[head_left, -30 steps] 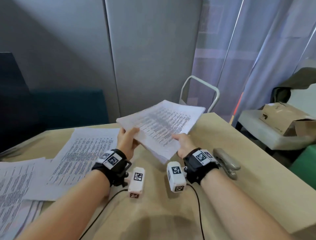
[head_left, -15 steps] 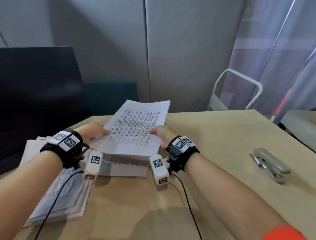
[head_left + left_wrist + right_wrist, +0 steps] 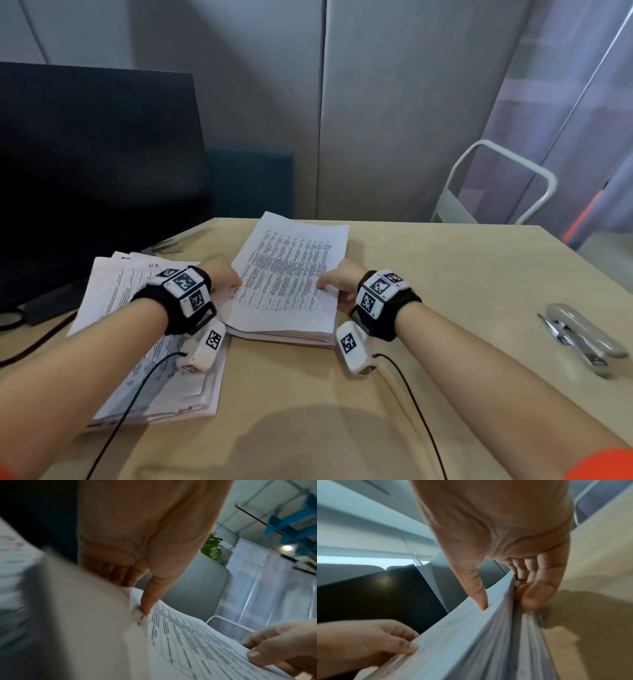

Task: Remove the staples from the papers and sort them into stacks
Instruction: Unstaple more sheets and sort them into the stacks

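both hands pinch the paper bundle (image 3: 287,277) by its side edges, the left hand (image 3: 222,274) thumb on top, the right hand (image 3: 337,282) thumb above with fingers curled beneath, probably to square it onto the table (image 3: 445,274) right of the left stack (image 3: 113,294). the staple remover (image 3: 582,337) lies far right. no staple is discernible; motion blur hides the corners.

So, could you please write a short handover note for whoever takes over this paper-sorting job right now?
Left hand: grips the left edge of the middle paper stack.
Right hand: pinches its right edge, thumb on top.
The stack is at or just above the table; whether it rests there is unclear. A second stack lies to the left; the metal staple remover lies untouched on the right.
Done: two stacks formed.
Left: release the papers; whether staples remain is not visible.
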Motion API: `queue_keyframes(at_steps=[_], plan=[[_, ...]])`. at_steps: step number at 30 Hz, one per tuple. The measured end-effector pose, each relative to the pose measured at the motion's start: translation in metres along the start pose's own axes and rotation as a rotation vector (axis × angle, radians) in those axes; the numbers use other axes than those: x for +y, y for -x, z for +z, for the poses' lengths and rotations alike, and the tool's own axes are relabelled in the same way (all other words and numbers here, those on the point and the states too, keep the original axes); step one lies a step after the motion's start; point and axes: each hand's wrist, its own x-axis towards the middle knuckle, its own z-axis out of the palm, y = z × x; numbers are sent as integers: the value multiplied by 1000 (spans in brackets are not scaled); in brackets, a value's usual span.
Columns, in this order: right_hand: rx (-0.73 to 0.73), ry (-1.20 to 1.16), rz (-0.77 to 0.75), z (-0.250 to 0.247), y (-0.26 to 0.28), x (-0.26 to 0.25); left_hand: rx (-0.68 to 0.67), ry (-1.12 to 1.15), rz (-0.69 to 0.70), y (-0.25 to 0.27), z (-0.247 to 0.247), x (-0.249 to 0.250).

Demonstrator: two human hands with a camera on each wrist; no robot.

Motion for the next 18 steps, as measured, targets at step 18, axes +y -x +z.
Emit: queue_keyframes(at_steps=[18], plan=[[27, 557, 54, 0, -29, -2, -90, 154, 25, -54, -13, 33]])
